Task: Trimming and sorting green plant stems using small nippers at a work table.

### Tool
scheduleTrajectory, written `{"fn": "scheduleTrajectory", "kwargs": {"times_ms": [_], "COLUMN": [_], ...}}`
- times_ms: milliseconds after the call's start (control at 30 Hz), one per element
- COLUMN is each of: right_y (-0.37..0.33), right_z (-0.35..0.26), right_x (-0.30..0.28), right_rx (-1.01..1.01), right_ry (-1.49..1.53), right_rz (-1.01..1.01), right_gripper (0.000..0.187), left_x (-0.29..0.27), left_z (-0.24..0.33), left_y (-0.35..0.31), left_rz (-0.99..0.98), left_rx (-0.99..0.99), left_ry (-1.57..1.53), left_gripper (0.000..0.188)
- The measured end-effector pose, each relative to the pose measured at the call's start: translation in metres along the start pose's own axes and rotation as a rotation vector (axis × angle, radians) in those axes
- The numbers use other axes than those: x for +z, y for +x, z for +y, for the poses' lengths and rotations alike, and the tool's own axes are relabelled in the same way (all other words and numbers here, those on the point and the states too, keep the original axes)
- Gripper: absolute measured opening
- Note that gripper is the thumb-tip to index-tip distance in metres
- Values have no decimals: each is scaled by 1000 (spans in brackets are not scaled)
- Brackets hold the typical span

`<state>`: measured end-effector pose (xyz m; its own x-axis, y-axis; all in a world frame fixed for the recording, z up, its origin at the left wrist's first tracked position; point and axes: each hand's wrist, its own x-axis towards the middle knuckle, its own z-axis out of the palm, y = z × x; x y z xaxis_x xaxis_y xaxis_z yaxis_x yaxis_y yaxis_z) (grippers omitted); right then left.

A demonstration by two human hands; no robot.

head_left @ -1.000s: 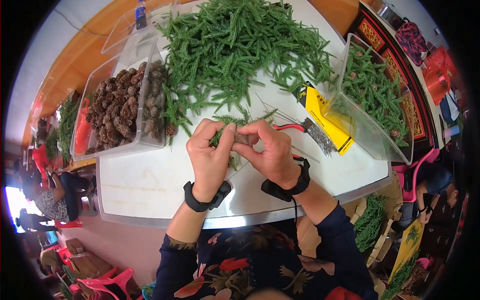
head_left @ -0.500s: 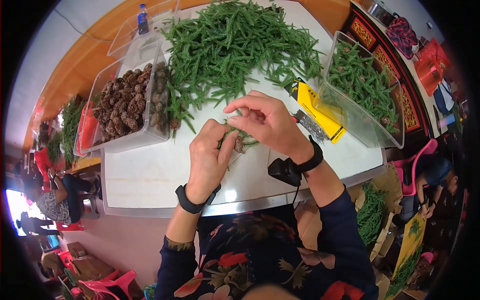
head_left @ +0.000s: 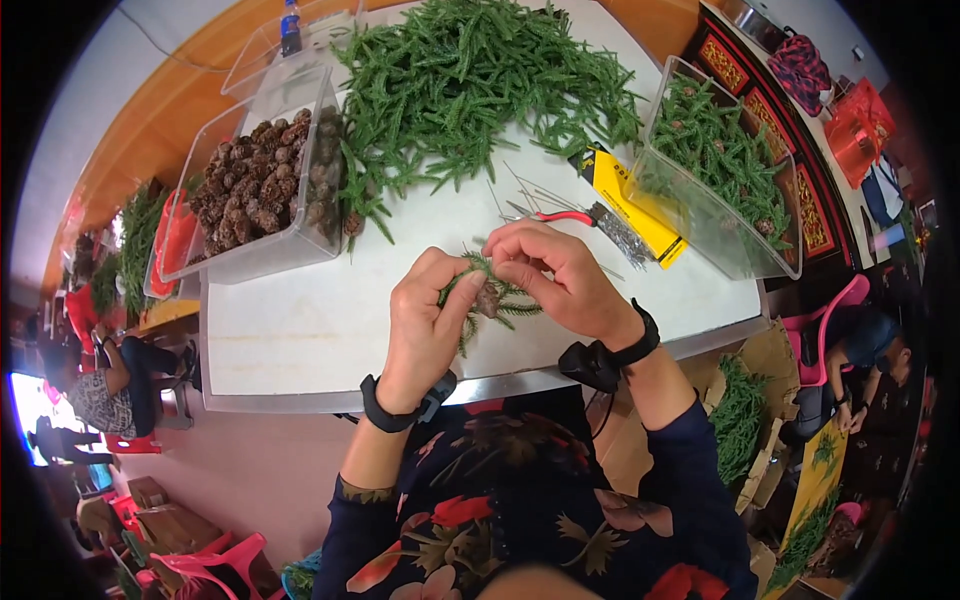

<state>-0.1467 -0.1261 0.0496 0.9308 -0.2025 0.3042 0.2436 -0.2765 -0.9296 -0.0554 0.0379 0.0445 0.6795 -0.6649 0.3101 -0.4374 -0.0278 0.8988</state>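
Note:
Over the front of the white table, my left hand [head_left: 425, 305] pinches a small green pine sprig [head_left: 515, 308] between thumb and fingers. A brown pine cone [head_left: 488, 299] sits among its needles. My right hand [head_left: 565, 275] is closed at the sprig's upper end, close to the left fingertips; the exact spot it grips is partly hidden by its own fingers. Just beyond the right hand lie red-handled pliers [head_left: 565, 216] and several thin loose wires [head_left: 535, 188]. A bundle of short wires [head_left: 622, 238] rests against a yellow package [head_left: 640, 205].
A clear bin of pine cones [head_left: 255, 190] stands at left, and a clear bin of finished-looking sprigs with cones [head_left: 725, 160] at right. A large heap of green sprigs [head_left: 480, 80] covers the table's far side. People sit at both sides, away from the table.
My right hand has shifted right and down, its fingers now closing at the sprig. The left hand has moved slightly right. More of the cone, pliers and wires shows.

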Motion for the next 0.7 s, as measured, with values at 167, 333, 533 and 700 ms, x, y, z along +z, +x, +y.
{"fn": "scheduleTrajectory", "kwargs": {"times_ms": [167,333,533,700], "right_y": [-12,-14,-18,-21], "right_z": [-9,-8,-16,-9], "right_x": [-2,-8,0,2], "right_rx": [54,347,285,327], "right_ry": [4,200,108,278], "right_rz": [-77,-200,-75,-29], "right_gripper": [6,11,17,19], "left_x": [7,1,-1,1], "left_z": [2,6,13,14], "left_y": [-12,-15,-14,-16], "left_rz": [6,-99,-193,-243], "left_rx": [-51,-11,-13,-54], "left_ry": [-85,-49,-52,-119], "left_gripper": [7,6,6,5]}}
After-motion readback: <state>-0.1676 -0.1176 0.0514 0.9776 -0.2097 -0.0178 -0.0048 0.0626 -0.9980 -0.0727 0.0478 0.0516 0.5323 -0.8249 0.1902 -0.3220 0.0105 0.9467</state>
